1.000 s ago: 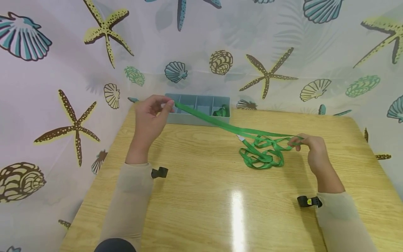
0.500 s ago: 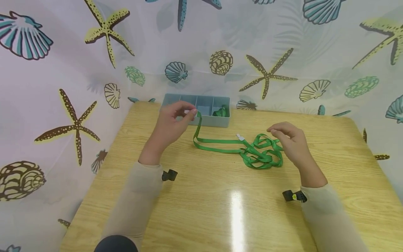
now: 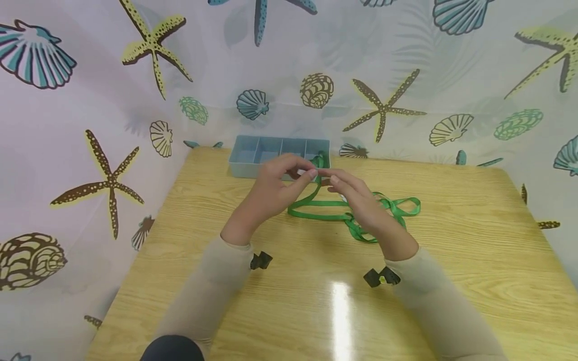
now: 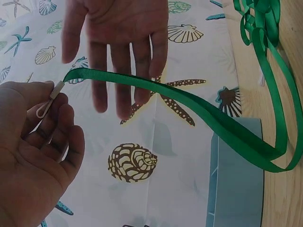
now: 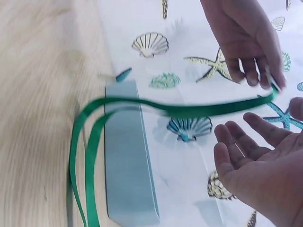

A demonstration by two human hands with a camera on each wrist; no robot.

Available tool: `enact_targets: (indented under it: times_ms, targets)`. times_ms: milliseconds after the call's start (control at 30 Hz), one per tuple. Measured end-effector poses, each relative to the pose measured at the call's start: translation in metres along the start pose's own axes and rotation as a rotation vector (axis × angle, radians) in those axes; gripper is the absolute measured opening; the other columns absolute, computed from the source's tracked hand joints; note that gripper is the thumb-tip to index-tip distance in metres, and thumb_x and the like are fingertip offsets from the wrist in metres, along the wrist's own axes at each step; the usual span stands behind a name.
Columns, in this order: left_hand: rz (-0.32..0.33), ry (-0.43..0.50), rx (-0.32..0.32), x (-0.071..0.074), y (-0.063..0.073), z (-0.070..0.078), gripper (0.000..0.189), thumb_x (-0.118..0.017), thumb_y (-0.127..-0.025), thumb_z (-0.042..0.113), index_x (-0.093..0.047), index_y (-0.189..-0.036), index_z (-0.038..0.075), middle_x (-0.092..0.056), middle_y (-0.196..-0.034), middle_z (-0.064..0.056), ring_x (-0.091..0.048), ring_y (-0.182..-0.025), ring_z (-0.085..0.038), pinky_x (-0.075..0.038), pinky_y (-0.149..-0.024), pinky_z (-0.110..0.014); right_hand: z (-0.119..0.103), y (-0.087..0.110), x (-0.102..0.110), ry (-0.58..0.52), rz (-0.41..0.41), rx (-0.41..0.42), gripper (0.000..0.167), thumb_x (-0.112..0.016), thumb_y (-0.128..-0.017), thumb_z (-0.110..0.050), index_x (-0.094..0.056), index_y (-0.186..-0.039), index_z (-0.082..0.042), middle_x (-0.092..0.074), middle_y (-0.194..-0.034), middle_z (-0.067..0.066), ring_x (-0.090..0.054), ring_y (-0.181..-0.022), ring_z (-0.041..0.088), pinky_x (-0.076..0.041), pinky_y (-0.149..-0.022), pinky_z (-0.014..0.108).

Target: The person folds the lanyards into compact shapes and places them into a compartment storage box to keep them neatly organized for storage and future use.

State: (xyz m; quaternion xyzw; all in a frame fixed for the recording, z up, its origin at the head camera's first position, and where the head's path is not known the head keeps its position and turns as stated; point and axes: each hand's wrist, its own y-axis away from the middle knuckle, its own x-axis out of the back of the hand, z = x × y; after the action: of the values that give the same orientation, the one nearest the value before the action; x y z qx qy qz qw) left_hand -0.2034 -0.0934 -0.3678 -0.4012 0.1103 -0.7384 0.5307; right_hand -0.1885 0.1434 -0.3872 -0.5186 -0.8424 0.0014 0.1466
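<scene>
A green lanyard [image 3: 316,217] trails from my left hand [image 3: 282,188] down to a loose heap on the table. In the left wrist view, my left thumb and fingers pinch its white clip [image 4: 57,90], and the green strap [image 4: 189,101] hangs away in a curve. My right hand [image 3: 356,193] is close beside the strap near the clip, its fingers extended and relaxed, holding nothing. The right wrist view shows those open fingers [image 5: 236,142] just below the strap. Part of the heap and its second white clip are mostly covered by my right hand in the head view.
Behind the hands stands a blue-grey box [image 3: 246,170] with several compartments; a green strap [image 3: 321,159] lies in its rightmost one. The wooden table [image 3: 474,240] meets a white curtain [image 3: 289,60] printed with shells and starfish at the back and sides.
My left hand has moved right with the clip, and the stretched strap has gone slack. My right hand has let go of the strap and moved left to beside my left hand.
</scene>
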Motion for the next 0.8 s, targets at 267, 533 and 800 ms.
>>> enact_targets:
  times_ms: [267, 533, 800]
  targets:
    - [-0.015, 0.014, 0.021, -0.004, 0.001, -0.001, 0.013, -0.067, -0.107, 0.018, -0.076, -0.11, 0.01, -0.073, -0.103, -0.001, -0.067, -0.094, -0.012, -0.059, -0.086, -0.03, 0.003, -0.008, -0.015, -0.171, 0.091, 0.009, 0.036, -0.042, -0.115, -0.021, -0.069, -0.092, -0.015, -0.072, -0.101, -0.004, -0.064, -0.115, 0.018, -0.039, -0.114, 0.048]
    - [-0.005, 0.003, 0.058, -0.002, 0.002, -0.003, 0.014, -0.066, -0.107, 0.019, -0.076, -0.112, 0.01, -0.072, -0.103, -0.001, -0.066, -0.093, -0.012, -0.058, -0.086, -0.031, 0.006, -0.002, -0.01, -0.274, 0.068, 0.055, 0.036, -0.045, -0.114, -0.016, -0.063, -0.085, -0.009, -0.058, -0.064, -0.002, -0.052, -0.056, 0.014, -0.052, -0.062, 0.028]
    - [0.025, -0.027, 0.055, 0.002, 0.003, -0.007, 0.013, -0.066, -0.107, 0.017, -0.075, -0.113, 0.009, -0.073, -0.106, -0.003, -0.065, -0.089, -0.013, -0.057, -0.084, -0.032, 0.01, 0.007, -0.001, -0.129, 0.081, 0.03, 0.033, -0.047, -0.115, -0.017, -0.072, -0.093, -0.016, -0.045, -0.058, -0.004, -0.031, -0.048, 0.013, -0.027, -0.044, 0.03]
